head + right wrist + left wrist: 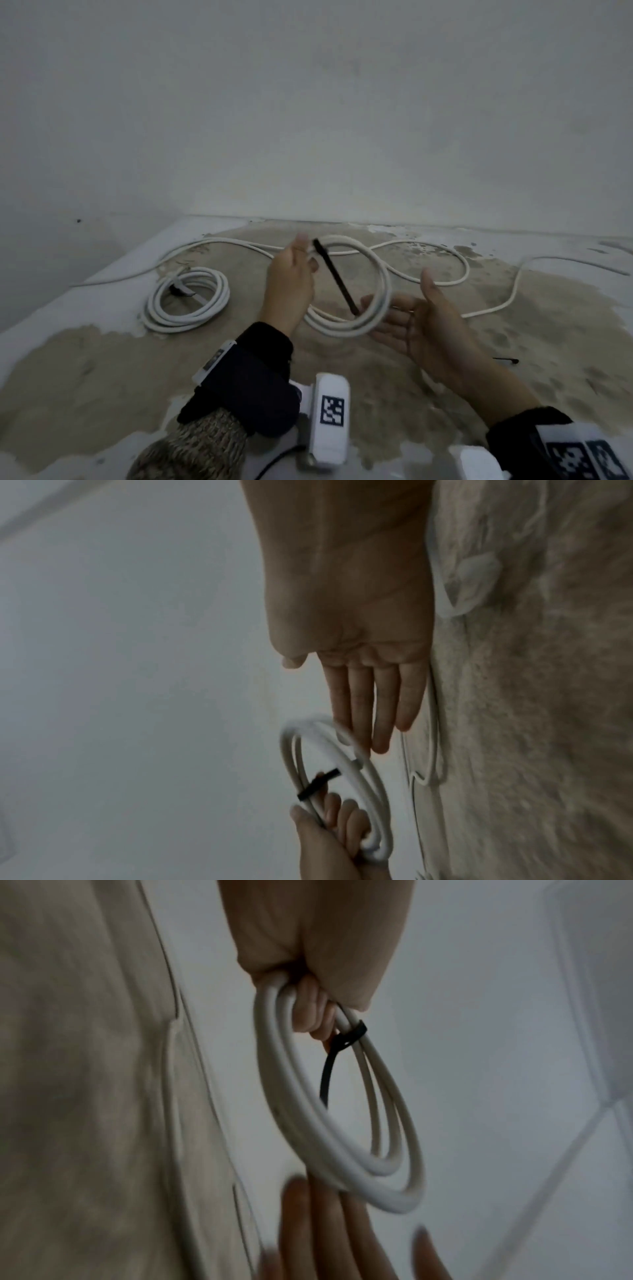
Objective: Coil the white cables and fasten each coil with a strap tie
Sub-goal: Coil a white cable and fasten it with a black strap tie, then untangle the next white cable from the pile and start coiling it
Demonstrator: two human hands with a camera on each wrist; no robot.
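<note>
White cable coil point(346, 301) is off the surface point(102, 359), held up in your left hand point(291, 284). Its oval's long axis runs from upper left by your left grip down to lower right near your right palm; the loop plane is tilted, roughly facing you. In the left wrist view the coil point(339, 1123) hangs down from the fist, several turns bunched together.

Black strap tie point(337, 277) is wrapped round the turns just beside your left fingers, its free tail pointing diagonally down-right across the coil opening, tip near your right fingertips. Left wrist view shows the tie point(346, 1039) cinched on the bundle just below the grip, tail hanging inside the loop.

Left grip: fingers curled tight round the coil's top. Right hand point(421, 325): palm up, fingers straight, holding nothing; fingertips right at the coil's lower edge. Right wrist view shows those fingers point(380, 704) extended, contact with the coil unclear from blur.

A second coil point(186, 301) lies flat on the surface to the left, with a dark tie on it. A loose white cable point(428, 260) snakes across the surface behind the hands. Another black tie point(507, 360) lies on the surface to the right.
</note>
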